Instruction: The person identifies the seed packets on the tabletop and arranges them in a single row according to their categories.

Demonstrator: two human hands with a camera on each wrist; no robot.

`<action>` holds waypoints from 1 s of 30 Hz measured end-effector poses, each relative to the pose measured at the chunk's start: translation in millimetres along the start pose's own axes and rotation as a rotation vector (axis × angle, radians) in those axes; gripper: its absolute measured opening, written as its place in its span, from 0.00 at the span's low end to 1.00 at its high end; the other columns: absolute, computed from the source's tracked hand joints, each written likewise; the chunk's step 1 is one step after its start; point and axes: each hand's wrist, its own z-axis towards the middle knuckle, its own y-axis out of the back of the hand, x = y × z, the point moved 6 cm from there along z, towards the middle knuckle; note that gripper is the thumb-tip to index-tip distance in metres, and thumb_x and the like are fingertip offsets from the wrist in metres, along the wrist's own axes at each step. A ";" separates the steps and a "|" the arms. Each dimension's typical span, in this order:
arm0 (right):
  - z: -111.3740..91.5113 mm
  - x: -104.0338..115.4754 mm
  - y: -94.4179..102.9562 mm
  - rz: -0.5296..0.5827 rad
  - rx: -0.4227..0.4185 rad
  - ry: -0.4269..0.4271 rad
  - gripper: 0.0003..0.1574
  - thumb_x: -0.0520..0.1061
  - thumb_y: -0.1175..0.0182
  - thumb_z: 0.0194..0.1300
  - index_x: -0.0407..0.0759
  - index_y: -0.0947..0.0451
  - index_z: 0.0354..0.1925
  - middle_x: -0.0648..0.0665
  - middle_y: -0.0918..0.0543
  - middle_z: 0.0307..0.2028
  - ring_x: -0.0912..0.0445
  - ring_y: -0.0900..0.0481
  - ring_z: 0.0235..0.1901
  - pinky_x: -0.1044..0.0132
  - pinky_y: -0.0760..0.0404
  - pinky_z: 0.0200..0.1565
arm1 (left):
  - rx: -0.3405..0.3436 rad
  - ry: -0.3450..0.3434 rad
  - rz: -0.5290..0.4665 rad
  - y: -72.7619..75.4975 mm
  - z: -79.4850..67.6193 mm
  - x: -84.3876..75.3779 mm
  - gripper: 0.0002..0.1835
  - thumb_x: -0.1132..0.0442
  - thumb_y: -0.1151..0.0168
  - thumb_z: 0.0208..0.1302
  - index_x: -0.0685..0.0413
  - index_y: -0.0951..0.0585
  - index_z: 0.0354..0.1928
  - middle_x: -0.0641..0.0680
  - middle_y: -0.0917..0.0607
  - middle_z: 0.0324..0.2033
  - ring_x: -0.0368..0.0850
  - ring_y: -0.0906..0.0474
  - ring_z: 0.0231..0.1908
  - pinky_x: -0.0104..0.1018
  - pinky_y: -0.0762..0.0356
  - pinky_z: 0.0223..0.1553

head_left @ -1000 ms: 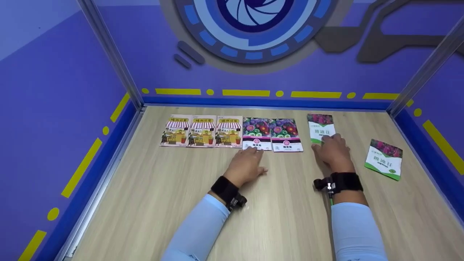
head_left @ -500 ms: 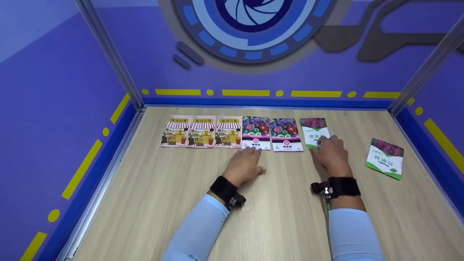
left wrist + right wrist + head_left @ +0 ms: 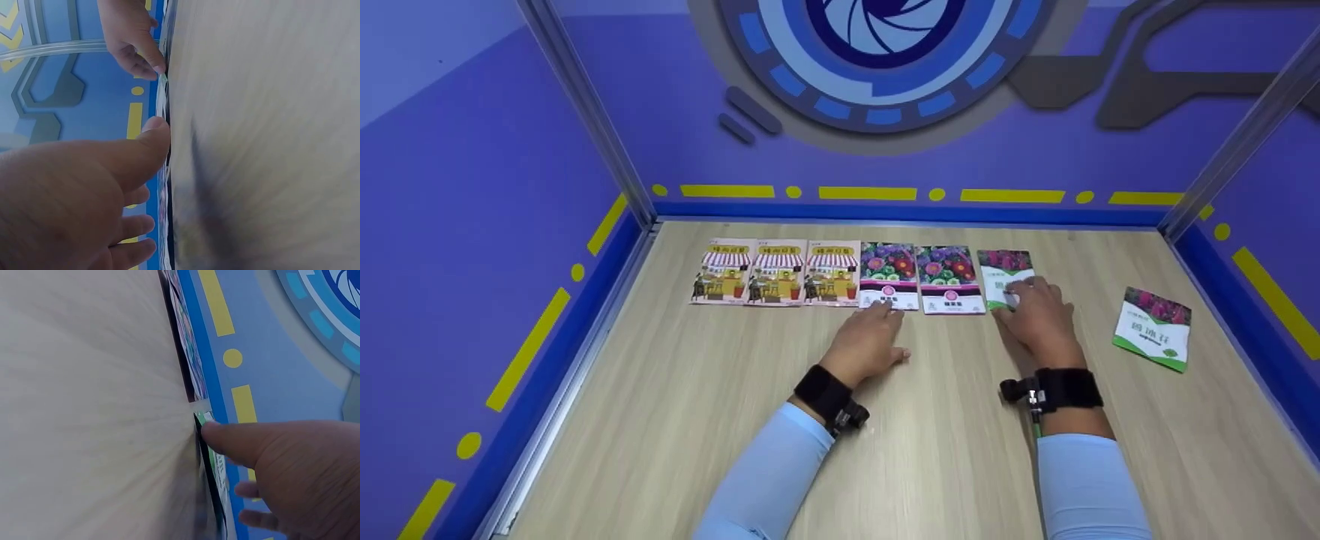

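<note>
In the head view, my left hand (image 3: pixel 864 341) rests at the bottom edge of a flower seed packet (image 3: pixel 889 274), its fingertips over the lower margin. The left wrist view shows that hand's thumb (image 3: pixel 151 143) held apart from the fingers. My right hand (image 3: pixel 1041 319) lies over the lower right of a green-and-white seed packet (image 3: pixel 1006 262), covering part of its print. Its thumb (image 3: pixel 216 434) touches that packet's lower corner in the right wrist view. A second flower packet (image 3: pixel 951 277) lies between the hands, a narrow gap from the green-and-white one.
Several packets with a striped-awning shop picture, such as this shop packet (image 3: pixel 778 271), continue the row leftward. Another green-and-white packet (image 3: pixel 1153 330) lies tilted at the right. Purple-blue panels (image 3: pixel 855 165) wall in the wooden table (image 3: pixel 930 450) at the back and sides.
My right hand has slid the green-and-white packet left and slightly toward me, closer to the flower packet beside it. My left hand has stayed nearly still.
</note>
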 end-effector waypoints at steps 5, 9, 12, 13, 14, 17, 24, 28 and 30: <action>3.4 1.9 -7.8 -0.008 0.087 0.030 0.39 0.54 0.36 0.85 0.37 0.28 0.82 0.25 0.40 0.87 0.24 0.44 0.86 0.13 0.48 0.81 | 0.018 -0.001 0.012 -1.0 0.4 -0.7 0.41 0.39 0.31 0.81 0.53 0.28 0.85 0.59 0.30 0.87 0.57 0.36 0.88 0.53 0.35 0.89; 3.5 2.5 -6.4 -0.014 0.103 0.039 0.39 0.53 0.36 0.85 0.36 0.28 0.82 0.24 0.39 0.86 0.24 0.43 0.86 0.13 0.46 0.80 | 0.021 -0.008 0.016 -1.1 0.7 -1.2 0.42 0.39 0.29 0.79 0.54 0.27 0.85 0.60 0.30 0.87 0.58 0.36 0.88 0.53 0.35 0.89; 2.6 6.2 -4.1 -0.008 0.106 0.035 0.39 0.54 0.36 0.85 0.37 0.28 0.82 0.26 0.40 0.87 0.25 0.46 0.87 0.11 0.50 0.80 | 0.022 -0.013 0.023 -1.5 0.8 -1.3 0.43 0.40 0.27 0.78 0.54 0.27 0.85 0.60 0.30 0.87 0.58 0.36 0.88 0.53 0.36 0.89; 2.0 9.0 -3.1 -0.004 0.104 0.037 0.38 0.54 0.36 0.85 0.38 0.27 0.82 0.26 0.40 0.88 0.25 0.46 0.87 0.11 0.51 0.80 | 0.023 -0.012 0.024 -1.9 0.9 -1.2 0.44 0.40 0.27 0.77 0.54 0.27 0.85 0.59 0.30 0.87 0.58 0.36 0.88 0.53 0.36 0.89; 1.8 11.8 -2.5 -0.001 0.100 0.041 0.38 0.54 0.36 0.85 0.38 0.27 0.82 0.27 0.41 0.88 0.25 0.47 0.88 0.11 0.53 0.81 | 0.026 -0.011 0.025 -2.2 0.8 -1.0 0.44 0.40 0.26 0.77 0.54 0.27 0.85 0.59 0.30 0.87 0.58 0.36 0.88 0.53 0.36 0.90; 0.1 24.0 -0.8 -0.004 0.083 0.071 0.35 0.53 0.36 0.85 0.37 0.24 0.79 0.28 0.38 0.87 0.27 0.45 0.88 0.12 0.54 0.81 | 0.034 -0.007 0.024 -3.1 0.6 -0.3 0.44 0.40 0.26 0.77 0.54 0.27 0.85 0.59 0.30 0.87 0.58 0.36 0.88 0.53 0.37 0.90; -5.2 53.6 -14.7 -0.040 0.122 0.162 0.35 0.53 0.34 0.84 0.42 0.22 0.80 0.33 0.31 0.85 0.31 0.42 0.88 0.12 0.61 0.82 | 0.027 -0.008 0.023 -3.2 -0.7 0.2 0.43 0.40 0.26 0.77 0.54 0.26 0.85 0.60 0.29 0.86 0.59 0.35 0.88 0.54 0.36 0.89; -7.1 63.5 -26.8 -0.107 0.164 0.181 0.34 0.55 0.35 0.84 0.47 0.21 0.80 0.33 0.30 0.85 0.31 0.42 0.89 0.09 0.60 0.79 | 0.024 -0.013 0.029 -3.0 0.1 -0.8 0.42 0.41 0.26 0.77 0.54 0.25 0.84 0.60 0.28 0.85 0.58 0.34 0.87 0.54 0.35 0.89; -7.6 66.4 -30.1 -0.119 0.168 0.177 0.33 0.56 0.35 0.85 0.48 0.21 0.80 0.32 0.31 0.85 0.30 0.42 0.88 0.07 0.60 0.78 | 0.025 -0.014 0.036 -3.1 0.5 -1.1 0.42 0.40 0.26 0.77 0.53 0.25 0.83 0.59 0.27 0.85 0.58 0.34 0.87 0.53 0.34 0.89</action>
